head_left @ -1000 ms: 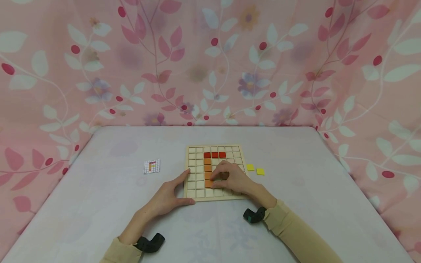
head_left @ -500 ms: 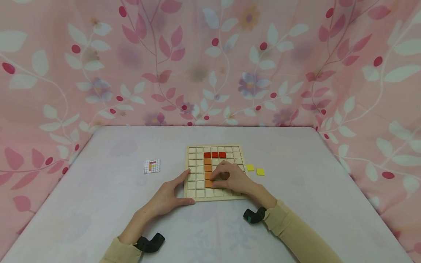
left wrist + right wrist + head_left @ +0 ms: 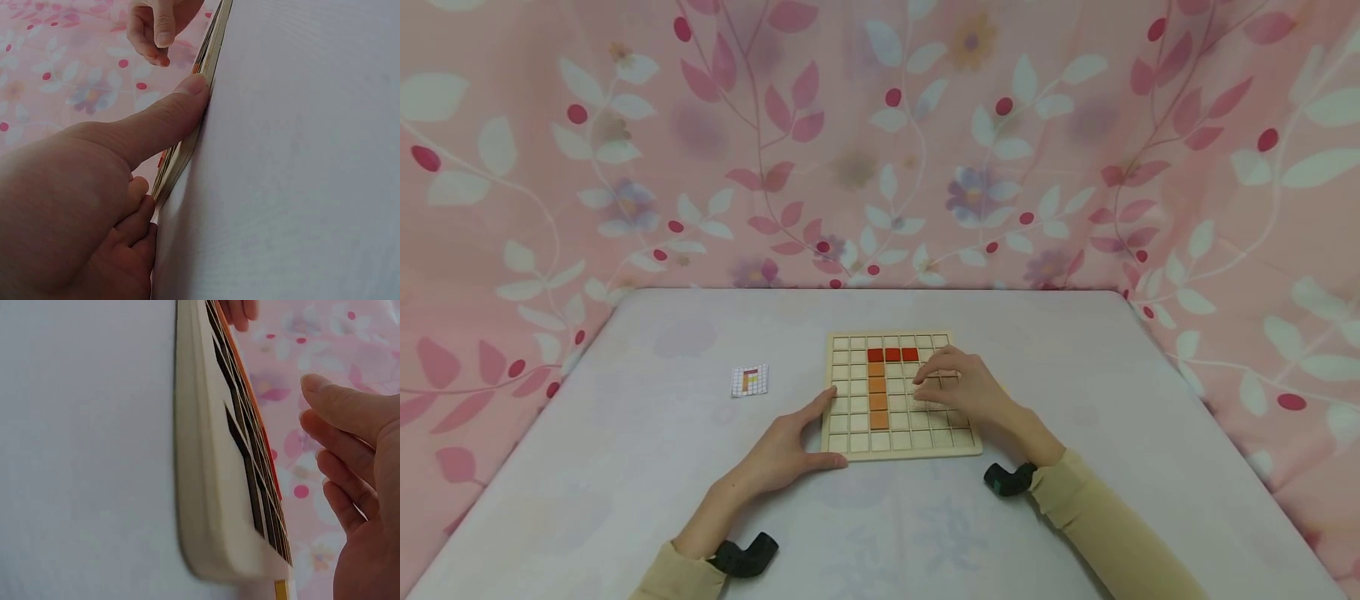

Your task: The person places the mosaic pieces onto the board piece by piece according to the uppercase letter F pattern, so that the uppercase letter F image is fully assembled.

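A wooden grid board (image 3: 902, 456) lies flat on the table. Three red tiles (image 3: 892, 355) form a row near its far side, and several orange tiles (image 3: 878, 402) run in a column below the leftmost red one. At the board's near left corner, my left hand (image 3: 773, 458) rests with its thumb on the front edge and fingers along the left edge. My right hand (image 3: 970, 392) hovers over the board's right part, thumb and index finger apart, nothing held. Past the board's corner, a yellow tile (image 3: 281, 589) shows in the right wrist view; the head view hides it.
A small card (image 3: 750, 380) printed with a coloured grid pattern lies left of the board. White cloth covers the table (image 3: 625, 400). A pink floral curtain (image 3: 850, 167) hangs behind and at both sides.
My right hand has lifted away from the lower orange tiles and moved right, now blocking the head view of the two yellow tiles. My left hand stays at the board's corner.
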Available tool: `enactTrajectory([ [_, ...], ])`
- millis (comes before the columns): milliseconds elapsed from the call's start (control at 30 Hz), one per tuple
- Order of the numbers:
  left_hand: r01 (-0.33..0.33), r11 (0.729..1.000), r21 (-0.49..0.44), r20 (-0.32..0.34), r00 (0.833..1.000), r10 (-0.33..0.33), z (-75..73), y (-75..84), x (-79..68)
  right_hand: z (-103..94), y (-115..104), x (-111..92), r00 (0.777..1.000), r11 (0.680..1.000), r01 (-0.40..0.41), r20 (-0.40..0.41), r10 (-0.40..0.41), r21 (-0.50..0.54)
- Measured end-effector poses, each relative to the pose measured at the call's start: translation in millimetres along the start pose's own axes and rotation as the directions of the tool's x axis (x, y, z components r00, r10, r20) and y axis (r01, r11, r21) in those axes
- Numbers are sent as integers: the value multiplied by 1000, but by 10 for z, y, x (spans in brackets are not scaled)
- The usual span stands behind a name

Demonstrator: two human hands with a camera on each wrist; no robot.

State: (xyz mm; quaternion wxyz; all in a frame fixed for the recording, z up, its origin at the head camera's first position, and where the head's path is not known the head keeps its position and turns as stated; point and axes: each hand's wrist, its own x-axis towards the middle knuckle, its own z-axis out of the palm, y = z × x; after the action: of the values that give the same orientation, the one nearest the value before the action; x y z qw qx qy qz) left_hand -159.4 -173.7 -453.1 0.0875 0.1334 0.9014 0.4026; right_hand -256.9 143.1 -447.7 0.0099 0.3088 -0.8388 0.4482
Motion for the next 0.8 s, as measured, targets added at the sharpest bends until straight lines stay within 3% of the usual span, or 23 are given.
enactTrajectory([
  [367,-3,1000,5,6,1000,3,3,5,4,-443,268,-276,975,981,-190,-122,185,-34],
  [600,-1,1000,12,7,1000,1,-21,8,-11,-540,360,-328,971,980,-194,-156,184,-53],
  [800,-8,1000,10,5,1000,8,-7,6,-8,-591,433,-363,958,963,-256,-156,241,-85],
])
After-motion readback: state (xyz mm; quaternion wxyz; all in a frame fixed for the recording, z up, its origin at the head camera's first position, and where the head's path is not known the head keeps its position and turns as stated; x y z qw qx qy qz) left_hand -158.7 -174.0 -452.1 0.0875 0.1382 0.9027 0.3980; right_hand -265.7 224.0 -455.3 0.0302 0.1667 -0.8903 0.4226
